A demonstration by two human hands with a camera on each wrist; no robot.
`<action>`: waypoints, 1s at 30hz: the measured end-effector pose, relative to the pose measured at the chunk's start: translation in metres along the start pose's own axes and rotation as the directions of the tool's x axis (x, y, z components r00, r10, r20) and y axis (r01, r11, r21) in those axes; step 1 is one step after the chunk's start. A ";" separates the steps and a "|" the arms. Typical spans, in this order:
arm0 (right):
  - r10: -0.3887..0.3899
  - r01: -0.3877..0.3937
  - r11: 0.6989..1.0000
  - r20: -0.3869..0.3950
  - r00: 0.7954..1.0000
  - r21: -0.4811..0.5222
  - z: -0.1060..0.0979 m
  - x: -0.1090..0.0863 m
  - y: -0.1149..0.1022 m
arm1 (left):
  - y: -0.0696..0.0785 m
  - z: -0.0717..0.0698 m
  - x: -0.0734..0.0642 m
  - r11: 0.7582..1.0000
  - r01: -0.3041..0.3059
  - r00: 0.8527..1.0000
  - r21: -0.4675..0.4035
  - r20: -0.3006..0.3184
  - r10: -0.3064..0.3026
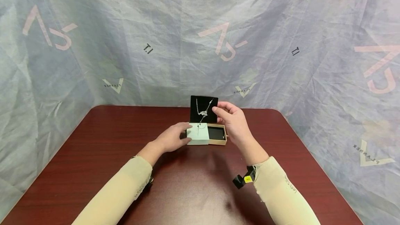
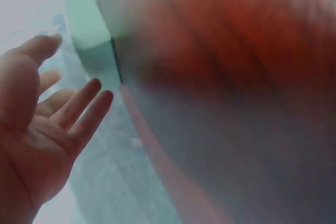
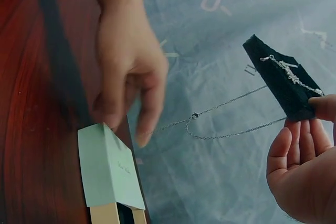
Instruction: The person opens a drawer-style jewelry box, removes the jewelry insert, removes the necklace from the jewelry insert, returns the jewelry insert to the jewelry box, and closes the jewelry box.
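My right hand (image 1: 235,122) pinches a black jewelry pad (image 1: 195,113) by its right edge, thumb in front and fingers behind. A silver necklace (image 1: 203,113) is mounted on the pad. Its thin chain (image 3: 226,137) hangs off the pad in a loop, with a small ring clasp (image 3: 195,116) on it. Below the pad stands a mint-green jewelry box (image 1: 200,134), its gold-edged drawer (image 1: 217,143) slid partly out to the right, black inside. My left hand (image 1: 172,137) is at the sleeve's left end, with thumb and fingers spread apart and nothing held.
The box stands on a dark red wooden table (image 1: 118,141). Behind and beside the table hangs a grey printed cloth (image 1: 175,61). A black wrist strap with a camera (image 1: 240,181) sits at my right cuff.
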State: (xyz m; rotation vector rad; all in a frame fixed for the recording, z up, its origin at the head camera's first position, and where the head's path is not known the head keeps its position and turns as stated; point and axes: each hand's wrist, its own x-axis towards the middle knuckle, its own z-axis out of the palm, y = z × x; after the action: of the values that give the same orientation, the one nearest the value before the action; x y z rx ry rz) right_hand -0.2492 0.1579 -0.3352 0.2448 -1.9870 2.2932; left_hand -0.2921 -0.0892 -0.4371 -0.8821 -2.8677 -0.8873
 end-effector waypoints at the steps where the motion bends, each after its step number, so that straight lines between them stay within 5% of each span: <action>1: 0.004 -0.004 1.000 -0.003 1.000 -0.001 0.000 0.000 0.000 | 0.000 -0.003 -0.001 1.000 -0.008 1.000 -0.009 -0.029 0.008; 6: 0.017 -0.017 1.000 -0.011 1.000 -0.004 -0.001 0.001 0.003 | 0.004 -0.021 -0.003 0.997 -0.042 0.983 -0.068 -0.179 0.029; 12: 0.018 -0.018 1.000 -0.007 1.000 -0.003 -0.002 0.003 0.006 | 0.020 -0.047 -0.009 0.988 -0.107 0.942 -0.112 -0.329 0.065; 15: 0.018 -0.018 1.000 -0.001 1.000 0.004 -0.002 0.003 0.008 | 0.029 -0.058 -0.014 0.983 -0.148 0.905 -0.110 -0.416 0.090; 23: 0.013 -0.013 1.000 -0.008 1.000 0.009 -0.001 0.003 0.010 | 0.053 -0.073 -0.021 0.951 -0.307 0.770 -0.046 -0.600 0.219; 26: 0.012 -0.012 1.000 -0.005 1.000 0.004 -0.001 0.004 0.011 | 0.061 -0.073 -0.020 0.934 -0.357 0.734 0.003 -0.618 0.282; 30: 0.015 -0.015 1.000 0.000 1.000 -0.003 -0.001 0.003 0.012 | 0.072 -0.072 -0.017 0.917 -0.383 0.704 0.112 -0.607 0.368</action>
State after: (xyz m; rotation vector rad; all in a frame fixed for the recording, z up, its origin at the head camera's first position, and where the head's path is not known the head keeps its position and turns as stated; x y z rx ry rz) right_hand -0.2545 0.1573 -0.3461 0.2307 -1.9988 2.2997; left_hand -0.2511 -0.0862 -0.3424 -0.9135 -2.0196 -0.9360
